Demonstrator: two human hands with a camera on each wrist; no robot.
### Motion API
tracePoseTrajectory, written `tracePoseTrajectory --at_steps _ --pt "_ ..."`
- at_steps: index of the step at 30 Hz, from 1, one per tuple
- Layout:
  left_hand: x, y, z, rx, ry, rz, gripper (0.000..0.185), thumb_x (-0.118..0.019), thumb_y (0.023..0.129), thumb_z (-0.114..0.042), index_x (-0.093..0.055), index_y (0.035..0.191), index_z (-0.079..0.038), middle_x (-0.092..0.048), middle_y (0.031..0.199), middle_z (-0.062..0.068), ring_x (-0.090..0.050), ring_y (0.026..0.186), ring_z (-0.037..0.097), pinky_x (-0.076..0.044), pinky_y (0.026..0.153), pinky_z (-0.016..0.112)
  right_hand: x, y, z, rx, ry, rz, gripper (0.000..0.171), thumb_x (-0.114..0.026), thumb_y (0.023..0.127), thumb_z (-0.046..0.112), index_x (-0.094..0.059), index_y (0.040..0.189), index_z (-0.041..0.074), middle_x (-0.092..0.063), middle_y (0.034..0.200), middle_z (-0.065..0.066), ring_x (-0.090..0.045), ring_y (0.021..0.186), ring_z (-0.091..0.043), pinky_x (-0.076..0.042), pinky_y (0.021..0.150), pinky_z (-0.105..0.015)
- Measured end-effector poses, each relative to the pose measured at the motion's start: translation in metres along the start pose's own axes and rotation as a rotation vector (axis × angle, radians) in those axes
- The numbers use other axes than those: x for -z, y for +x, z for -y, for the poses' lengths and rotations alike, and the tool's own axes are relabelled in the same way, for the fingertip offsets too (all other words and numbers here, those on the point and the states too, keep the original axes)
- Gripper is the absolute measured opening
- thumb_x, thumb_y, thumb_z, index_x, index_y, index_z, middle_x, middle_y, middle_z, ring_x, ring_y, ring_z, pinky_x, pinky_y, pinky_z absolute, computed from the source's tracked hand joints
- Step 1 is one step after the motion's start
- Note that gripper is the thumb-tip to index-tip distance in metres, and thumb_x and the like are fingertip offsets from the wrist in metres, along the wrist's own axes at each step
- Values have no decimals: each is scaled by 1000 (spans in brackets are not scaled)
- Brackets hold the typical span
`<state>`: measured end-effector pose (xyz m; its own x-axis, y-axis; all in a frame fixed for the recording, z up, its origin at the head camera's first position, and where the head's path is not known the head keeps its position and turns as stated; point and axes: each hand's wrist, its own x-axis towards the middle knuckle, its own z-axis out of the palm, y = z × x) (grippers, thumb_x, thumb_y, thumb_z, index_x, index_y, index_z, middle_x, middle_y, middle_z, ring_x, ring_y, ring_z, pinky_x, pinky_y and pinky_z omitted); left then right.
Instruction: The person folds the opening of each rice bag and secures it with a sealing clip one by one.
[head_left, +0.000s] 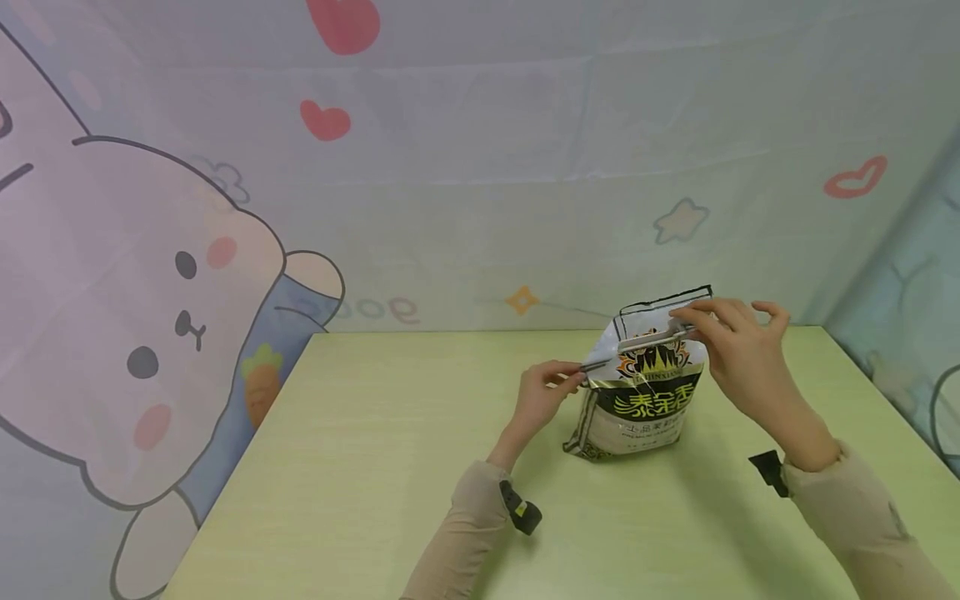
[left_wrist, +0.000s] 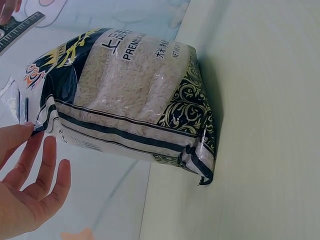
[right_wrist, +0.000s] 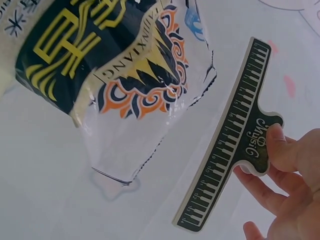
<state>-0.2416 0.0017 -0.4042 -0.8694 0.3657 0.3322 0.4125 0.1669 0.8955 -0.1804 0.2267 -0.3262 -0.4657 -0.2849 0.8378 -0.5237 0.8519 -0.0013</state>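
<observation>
A bag of rice (head_left: 637, 408), white, black and gold with a clear window, stands on the table with its transparent top upright. My left hand (head_left: 543, 396) pinches the bag's side edge near the top between thumb and forefinger; its other fingers (left_wrist: 47, 172) hang free in the left wrist view. A long clip (right_wrist: 225, 135) with piano keys, ruler numbers and the word "Music" is in my right hand (head_left: 750, 358). Thumb and fingers pinch its handle tab. In the right wrist view the clip is apart from the bag, beside its top.
The pale green table (head_left: 375, 467) runs back to a cloth backdrop (head_left: 480, 208) printed with hearts, a star and a large cartoon animal (head_left: 150, 292). The bag stands toward the table's right rear. Dark straps with mounts (head_left: 521, 508) sit on both wrists.
</observation>
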Motion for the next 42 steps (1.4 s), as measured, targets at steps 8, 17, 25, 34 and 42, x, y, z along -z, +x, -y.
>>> tracePoseTrajectory --at_steps 8,17,25,34,42 --pt "-1 -1 -1 -23 -5 -24 20 -59 83 -2 -64 99 8 -65 94 25 -62 76 39 -52 57 20 3 20 0 8 -34 45 35 -62 73 -12 -64 100 9 -60 96 -12 -50 86 -30 -19 84 -59" --pt "-3 -2 -1 -17 -22 -45 19 -59 83 -1 -64 98 9 -65 93 25 -62 75 39 -53 58 24 -1 40 0 20 -19 47 32 -60 75 -11 -65 99 11 -61 95 -11 -51 86 -28 -19 83 -58" --pt "-4 -3 -1 -38 -42 -54 19 -59 83 -1 -64 98 10 -64 91 27 -62 74 41 -50 56 16 -2 54 -8 43 -38 65 41 -52 74 -21 -66 93 12 -62 89 -11 -51 84 -28 -19 83 -59" --pt "-2 -3 0 -40 -13 -55 19 -59 83 -1 -64 98 9 -64 91 26 -62 74 40 -54 60 36 -3 63 -14 69 -99 171 34 -55 75 -16 -68 91 12 -64 86 -7 -53 83 -26 -21 83 -57" --pt "-8 6 26 -22 -30 -59 20 -61 83 -8 -66 98 5 -66 92 22 -63 74 37 -46 53 11 -6 78 -18 108 -104 195 21 -60 77 -7 -70 83 10 -62 78 -5 -53 75 -24 -22 81 -55"
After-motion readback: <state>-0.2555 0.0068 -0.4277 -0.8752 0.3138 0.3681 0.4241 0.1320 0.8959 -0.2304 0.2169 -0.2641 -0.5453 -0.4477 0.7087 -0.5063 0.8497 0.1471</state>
